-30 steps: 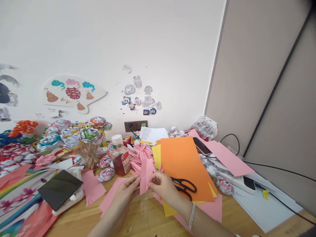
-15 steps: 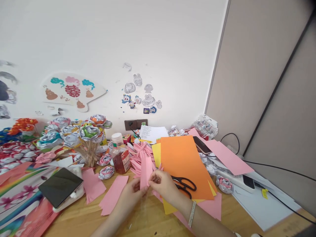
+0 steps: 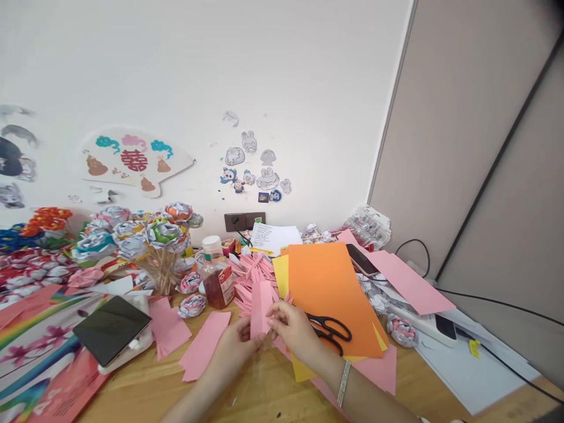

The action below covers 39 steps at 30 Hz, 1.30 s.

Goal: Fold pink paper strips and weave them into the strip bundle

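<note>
Front-centre over the bench (image 3: 247, 402), one folded pink strip (image 3: 261, 305) is up between both hands, long side near vertical. Left hand (image 3: 235, 346): fingers clamped on its lower left end. Right hand (image 3: 293, 332): thumb and index pinched together at the lower right edge.

Delta vs 1 s ago: left hand now sits lower on the strip, nearer the right fingers; back then it held the left edge higher up. Stack of pink slips (image 3: 206, 346) beside the left wrist shows more of itself now. Scissors (image 3: 330, 332) and orange sheet (image 3: 332, 288) haven't moved; handles lie on the sheet, blades hidden from view.

Surface: wood-grain, crowded. Heap of folded pink pieces (image 3: 253, 270) just behind the strip, bottle of reddish liquid (image 3: 218, 286) to its left. Further left, paper flowers (image 3: 132, 238) on sticks and a dark-screened device (image 3: 112, 330). Right side: phone (image 3: 362, 260), white sheets (image 3: 478, 376), black cables.

Room: white wall (image 3: 304, 70) with stickers (image 3: 268, 178), a fan-shaped cutout (image 3: 136, 161) and dark socket plates (image 3: 244, 221) just above bench level; grey panel (image 3: 462, 147) on the right.
</note>
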Each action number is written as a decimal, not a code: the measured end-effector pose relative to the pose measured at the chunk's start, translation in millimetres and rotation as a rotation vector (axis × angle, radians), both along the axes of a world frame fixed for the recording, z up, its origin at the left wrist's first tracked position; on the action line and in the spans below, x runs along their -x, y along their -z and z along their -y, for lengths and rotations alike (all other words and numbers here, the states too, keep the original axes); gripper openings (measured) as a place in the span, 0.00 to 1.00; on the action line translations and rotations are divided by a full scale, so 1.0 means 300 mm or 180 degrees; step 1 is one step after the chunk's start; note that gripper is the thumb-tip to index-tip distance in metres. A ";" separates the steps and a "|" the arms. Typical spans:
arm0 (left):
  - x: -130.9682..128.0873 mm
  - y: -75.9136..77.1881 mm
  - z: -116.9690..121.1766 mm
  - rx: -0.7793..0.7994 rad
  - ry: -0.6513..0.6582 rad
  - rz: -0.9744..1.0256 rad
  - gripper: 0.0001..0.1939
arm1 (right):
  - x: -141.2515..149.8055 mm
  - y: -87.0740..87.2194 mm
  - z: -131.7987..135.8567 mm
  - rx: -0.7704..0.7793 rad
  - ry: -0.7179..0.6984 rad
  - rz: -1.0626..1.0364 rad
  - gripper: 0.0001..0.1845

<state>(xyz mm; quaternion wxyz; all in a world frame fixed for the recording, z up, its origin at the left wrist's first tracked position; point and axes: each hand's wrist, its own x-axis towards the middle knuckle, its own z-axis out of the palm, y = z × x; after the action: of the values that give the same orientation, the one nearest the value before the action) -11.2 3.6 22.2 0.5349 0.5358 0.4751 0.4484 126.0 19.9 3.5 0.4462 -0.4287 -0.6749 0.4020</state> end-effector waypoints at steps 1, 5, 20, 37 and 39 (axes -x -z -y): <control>0.002 0.003 -0.004 0.0003 -0.0001 0.0047 0.09 | -0.002 -0.004 0.001 0.0007 -0.0023 -0.0013 0.06; 0.014 -0.008 -0.017 0.0028 0.0227 0.0146 0.11 | -0.010 -0.013 -0.005 -0.0060 0.0001 -0.0033 0.11; 0.026 -0.040 -0.013 -0.0229 0.0841 0.0121 0.20 | -0.017 -0.020 -0.002 -0.0214 -0.0181 0.0101 0.10; 0.020 -0.017 -0.013 0.0092 0.0245 -0.0114 0.14 | -0.014 -0.018 0.002 -0.0209 -0.0263 -0.0074 0.07; 0.016 -0.031 -0.004 0.0166 0.0179 -0.0118 0.15 | -0.014 -0.022 0.004 -0.0222 -0.0237 -0.0058 0.07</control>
<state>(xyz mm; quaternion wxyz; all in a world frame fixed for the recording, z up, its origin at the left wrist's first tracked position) -16.1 4.9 31.5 0.5523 0.5430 0.4812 0.4106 130.3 18.6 10.1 0.4518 -0.3839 -0.6999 0.3984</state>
